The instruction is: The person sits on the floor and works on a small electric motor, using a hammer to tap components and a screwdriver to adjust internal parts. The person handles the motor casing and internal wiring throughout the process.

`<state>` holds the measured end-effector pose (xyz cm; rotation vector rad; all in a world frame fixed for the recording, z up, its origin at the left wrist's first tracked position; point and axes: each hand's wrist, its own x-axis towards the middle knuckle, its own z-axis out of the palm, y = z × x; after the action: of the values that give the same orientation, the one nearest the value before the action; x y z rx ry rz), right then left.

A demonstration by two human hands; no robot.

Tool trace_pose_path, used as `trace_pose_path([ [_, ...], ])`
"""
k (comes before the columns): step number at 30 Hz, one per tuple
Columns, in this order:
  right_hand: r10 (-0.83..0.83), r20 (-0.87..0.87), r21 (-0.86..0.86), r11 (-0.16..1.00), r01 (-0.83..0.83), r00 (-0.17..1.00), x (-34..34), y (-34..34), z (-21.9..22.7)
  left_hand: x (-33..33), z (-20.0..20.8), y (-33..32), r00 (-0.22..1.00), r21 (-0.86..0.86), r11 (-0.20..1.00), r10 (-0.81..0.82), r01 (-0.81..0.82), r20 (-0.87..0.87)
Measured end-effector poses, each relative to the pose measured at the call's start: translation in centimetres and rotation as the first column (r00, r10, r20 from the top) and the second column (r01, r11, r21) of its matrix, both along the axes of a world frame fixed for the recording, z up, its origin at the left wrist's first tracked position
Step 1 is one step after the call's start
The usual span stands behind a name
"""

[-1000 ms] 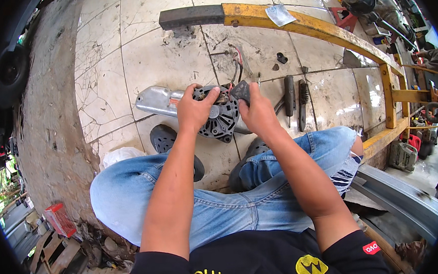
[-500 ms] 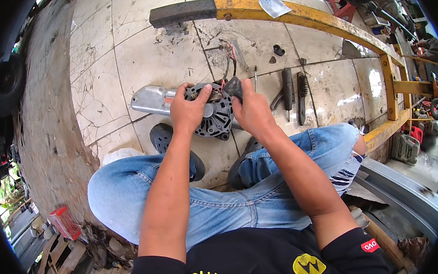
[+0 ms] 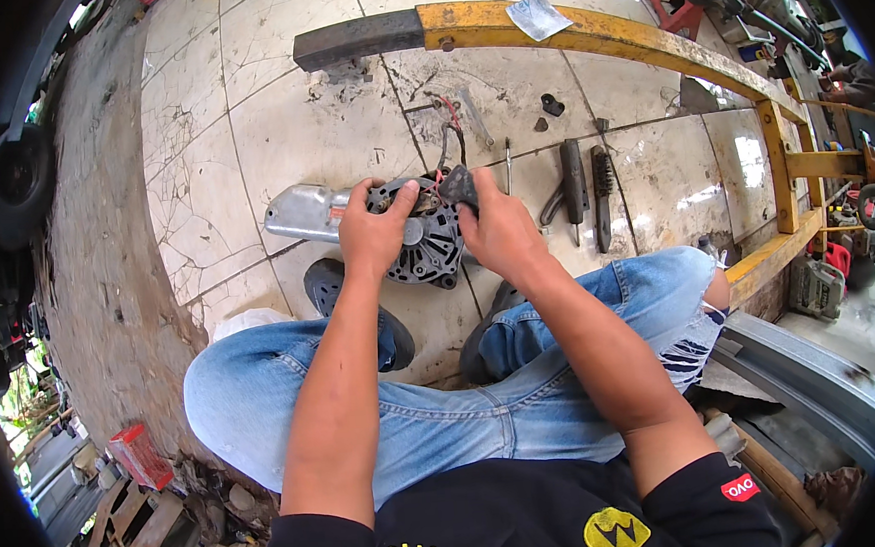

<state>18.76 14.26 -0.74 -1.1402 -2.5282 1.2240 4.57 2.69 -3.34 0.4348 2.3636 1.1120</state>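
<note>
A round, vented metal alternator (image 3: 427, 261) rests near my shoes with its slotted face up. My left hand (image 3: 373, 235) grips its left side, thumb across the top by an opening with brassy parts inside. My right hand (image 3: 503, 231) pinches a dark grey, wedge-shaped piece (image 3: 458, 186) against the upper right rim; its exact kind is not clear. Thin wires (image 3: 445, 138), one of them red, run from the top of the alternator onto the tiles. A long silver metal piece (image 3: 299, 213) sticks out to the left, its right end hidden by my left hand.
Right of my hands lie a thin screwdriver (image 3: 508, 165), a dark-handled tool (image 3: 573, 183) and a brush (image 3: 602, 188). A small black part (image 3: 551, 105) is farther off. A yellow steel frame (image 3: 644, 44) bounds the far and right sides, with a silver paper (image 3: 540, 16) on it.
The alternator and both my hands have come slightly nearer to me. My right hand has shifted a little left with the dark grey piece; both grips stay the same.
</note>
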Motion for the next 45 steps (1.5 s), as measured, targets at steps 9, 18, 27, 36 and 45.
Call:
trace_pose_path([
  [9,0.032,0.042,0.006,0.999,-0.033,0.999,0.1,0.1,0.4,-0.1,-0.5,-0.1,1.000,0.002,1.000,0.013,-0.013,0.022],
  [18,0.044,0.035,0.033,0.998,-0.045,0.998,0.1,0.0,0.3,-0.2,-1.0,-0.2,0.999,0.015,1.000,0.023,-0.022,-0.038],
  [27,0.033,0.015,0.075,0.997,-0.034,0.999,0.3,0.0,-0.1,0.1,0.4,0.2,1.000,-0.003,1.000,0.023,-0.023,0.003],
  [36,0.005,-0.010,0.074,0.997,-0.005,1.000,0.2,-0.2,-0.5,0.2,0.6,0.2,0.999,-0.008,1.000,0.026,-0.026,-0.019],
  [45,-0.008,-0.002,0.068,0.998,0.008,1.000,0.2,-0.6,-0.6,0.3,0.8,0.1,0.999,-0.008,0.999,0.031,-0.031,-0.041],
])
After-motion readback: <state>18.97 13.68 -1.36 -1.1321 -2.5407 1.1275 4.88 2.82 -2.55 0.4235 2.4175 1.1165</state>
